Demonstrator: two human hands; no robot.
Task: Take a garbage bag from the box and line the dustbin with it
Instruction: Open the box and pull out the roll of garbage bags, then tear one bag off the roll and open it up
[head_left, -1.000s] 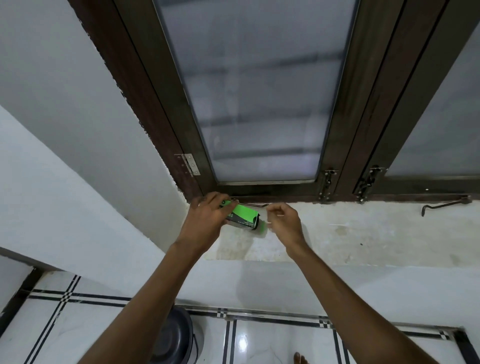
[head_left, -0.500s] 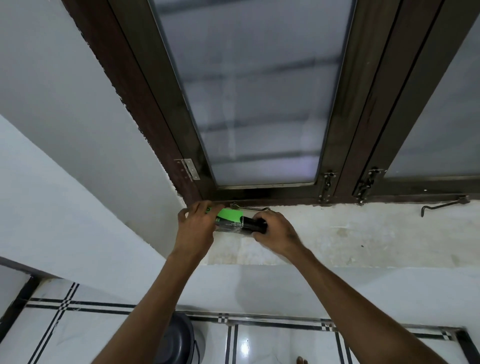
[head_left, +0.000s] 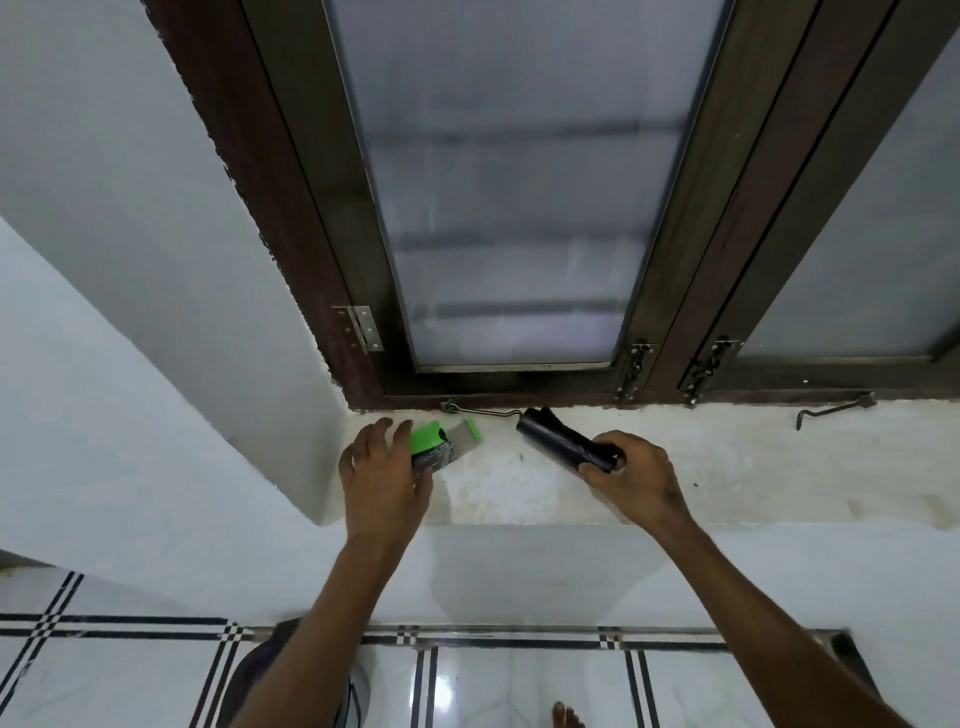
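Note:
A small green and grey garbage bag box (head_left: 435, 443) lies on the white window sill (head_left: 727, 467), its end flap open. My left hand (head_left: 385, 470) holds the box at its near end. To the right, my right hand (head_left: 631, 475) grips a black roll of garbage bags (head_left: 558, 439), fully out of the box and pointing up-left over the sill. The dark dustbin (head_left: 260, 675) stands on the floor below, mostly hidden behind my left forearm.
A dark wooden window frame (head_left: 322, 260) with frosted glass rises behind the sill. Metal latch hooks (head_left: 483, 410) lie along the sill's back edge. A white wall runs below the sill, and a white tiled floor (head_left: 493, 686) with black lines shows a bare foot.
My right hand has pulled the black roll out of the box and moved it to the right. The left hand stays on the box, whose flap now hangs open.

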